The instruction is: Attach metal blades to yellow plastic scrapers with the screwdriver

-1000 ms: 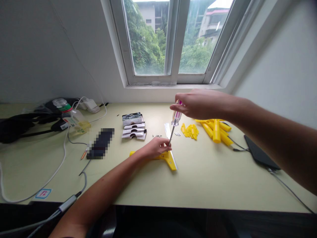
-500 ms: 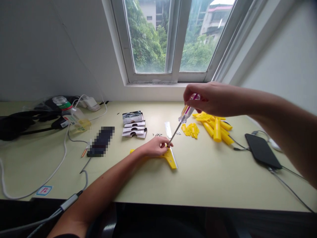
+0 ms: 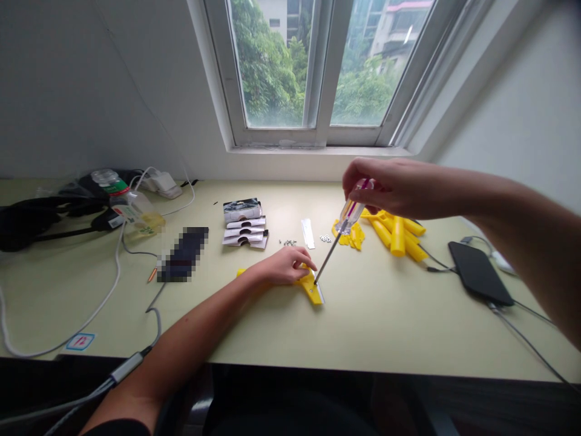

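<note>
A yellow scraper (image 3: pixel 313 297) with a metal blade along its right edge lies on the table. My left hand (image 3: pixel 287 265) is closed over it and presses it down, covering much of its handle and head. In my right hand (image 3: pixel 380 186) is a screwdriver (image 3: pixel 348 217) with a clear handle, gripped from above. Its shaft slants down to the left, and the tip meets the scraper head near the blade, just right of my left fingers. A small hole shows on the head near its close end.
Behind my left hand are small screws (image 3: pixel 287 243), pale flat strips (image 3: pixel 307 234) and small nuts (image 3: pixel 325 238). Yellow plates (image 3: pixel 351 238) and yellow handles (image 3: pixel 397 237) lie to their right. Stacked cardboard packs (image 3: pixel 244 230) stand left. Phones (image 3: pixel 480 272), cables and a bottle (image 3: pixel 136 209) occupy the sides.
The screwdriver tip has shifted from beside my left fingertips toward me, lower on the scraper head. My right hand has moved slightly right and down; my left hand stays on the scraper.
</note>
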`<state>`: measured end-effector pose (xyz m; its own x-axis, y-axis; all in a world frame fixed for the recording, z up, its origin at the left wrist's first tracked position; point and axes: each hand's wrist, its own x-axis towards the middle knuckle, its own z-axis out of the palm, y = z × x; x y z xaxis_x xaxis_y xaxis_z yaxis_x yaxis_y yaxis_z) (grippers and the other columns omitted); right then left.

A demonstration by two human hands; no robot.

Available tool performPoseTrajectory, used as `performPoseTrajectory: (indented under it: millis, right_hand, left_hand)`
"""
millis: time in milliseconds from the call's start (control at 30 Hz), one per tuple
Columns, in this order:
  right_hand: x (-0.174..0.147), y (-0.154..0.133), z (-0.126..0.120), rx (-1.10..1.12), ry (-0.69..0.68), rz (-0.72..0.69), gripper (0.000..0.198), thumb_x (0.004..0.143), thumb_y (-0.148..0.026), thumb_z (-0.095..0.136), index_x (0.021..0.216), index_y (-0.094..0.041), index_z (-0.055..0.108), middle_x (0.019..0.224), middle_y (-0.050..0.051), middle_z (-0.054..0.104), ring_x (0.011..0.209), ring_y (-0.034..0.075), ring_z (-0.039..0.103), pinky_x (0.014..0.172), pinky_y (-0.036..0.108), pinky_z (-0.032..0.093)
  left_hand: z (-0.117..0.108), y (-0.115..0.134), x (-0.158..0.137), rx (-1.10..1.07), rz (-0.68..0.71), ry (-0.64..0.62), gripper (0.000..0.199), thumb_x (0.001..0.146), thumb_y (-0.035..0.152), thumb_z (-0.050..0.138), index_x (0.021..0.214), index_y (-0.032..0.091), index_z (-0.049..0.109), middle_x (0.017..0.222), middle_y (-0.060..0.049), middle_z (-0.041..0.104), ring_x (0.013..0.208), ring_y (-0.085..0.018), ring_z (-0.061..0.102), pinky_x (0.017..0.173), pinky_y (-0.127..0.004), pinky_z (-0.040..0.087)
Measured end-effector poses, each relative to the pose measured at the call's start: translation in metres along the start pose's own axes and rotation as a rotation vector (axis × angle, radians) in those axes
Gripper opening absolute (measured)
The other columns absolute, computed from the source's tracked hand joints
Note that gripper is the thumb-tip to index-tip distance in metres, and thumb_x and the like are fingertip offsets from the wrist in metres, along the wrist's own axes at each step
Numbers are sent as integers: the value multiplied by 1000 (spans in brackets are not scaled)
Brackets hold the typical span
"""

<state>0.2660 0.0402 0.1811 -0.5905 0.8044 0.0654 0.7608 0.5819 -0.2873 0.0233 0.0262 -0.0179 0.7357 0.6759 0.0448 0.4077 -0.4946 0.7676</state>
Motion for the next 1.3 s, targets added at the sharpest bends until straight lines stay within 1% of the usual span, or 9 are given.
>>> performPoseTrajectory:
  millis: [233, 433, 533, 600, 733, 800, 867, 1100, 1300]
  right_hand:
    - [3, 11, -7, -43, 32, 41, 29, 85, -47, 54, 102, -25, 63, 80, 3, 67, 65, 17, 59, 56, 32, 43]
    - [4, 17, -6, -25, 72, 43, 30, 86, -49, 54, 101, -25, 60, 81, 3, 67, 67, 17, 58, 57, 32, 44]
    - [-1, 13, -8, -22, 94, 36, 28, 89, -48, 51, 100, -23, 56, 81, 4, 67, 66, 16, 58, 57, 31, 45]
    - [-7, 10, -10, 14, 168, 17, 24, 91, -44, 51, 99, -22, 55, 83, 6, 67, 68, 16, 60, 59, 31, 46]
    - [-20, 9, -6, 181, 470, -12, 20, 86, -37, 60, 95, -20, 54, 84, 7, 66, 69, 17, 63, 58, 32, 49]
    - [-25, 11, 2, 284, 593, 5, 20, 84, -35, 64, 92, -20, 53, 82, 6, 65, 66, 16, 63, 55, 32, 50]
    - [-29, 14, 11, 379, 641, 25, 20, 82, -34, 67, 90, -21, 53, 81, 5, 65, 64, 15, 63, 56, 31, 52]
    - [-43, 16, 35, 607, 570, 53, 23, 81, -34, 69, 100, -20, 65, 89, 8, 69, 76, 17, 66, 63, 29, 53]
    - [-52, 4, 56, 646, 538, -50, 20, 85, -32, 66, 101, -22, 63, 88, 5, 69, 75, 18, 67, 62, 30, 55]
  left_hand:
    - [-2, 3, -1, -49, 18, -54, 37, 76, 9, 54, 107, 18, 72, 104, -5, 62, 77, -11, 54, 67, -21, 44]
    - [-2, -2, 0, -87, 8, 2, 19, 81, 25, 63, 93, 16, 75, 89, -4, 63, 70, -10, 50, 65, -22, 42]
    - [0, -4, 1, -75, -10, 51, 16, 83, 25, 62, 88, 15, 74, 82, -3, 64, 68, -11, 51, 66, -22, 42]
    - [3, -5, 0, -68, -30, 105, 16, 83, 22, 61, 87, 15, 74, 81, -4, 66, 69, -11, 53, 66, -22, 43]
    - [3, -3, -2, 12, -93, 303, 16, 84, 21, 59, 91, 16, 73, 89, -4, 70, 73, -12, 59, 67, -22, 46]
    - [-1, -2, -3, 156, -150, 364, 17, 86, 22, 58, 94, 18, 72, 90, -3, 71, 75, -13, 61, 70, -23, 47]
    - [-7, -4, -5, 321, -212, 382, 19, 89, 22, 54, 95, 19, 72, 91, -3, 72, 77, -15, 62, 72, -24, 48]
    - [-15, -16, -4, 551, -326, 370, 20, 88, 21, 53, 88, 20, 74, 91, -8, 68, 84, -20, 61, 67, -27, 43]
    - [-12, -11, -2, 615, -364, 377, 23, 92, 23, 49, 97, 18, 71, 94, -9, 65, 83, -20, 59, 64, -27, 41]
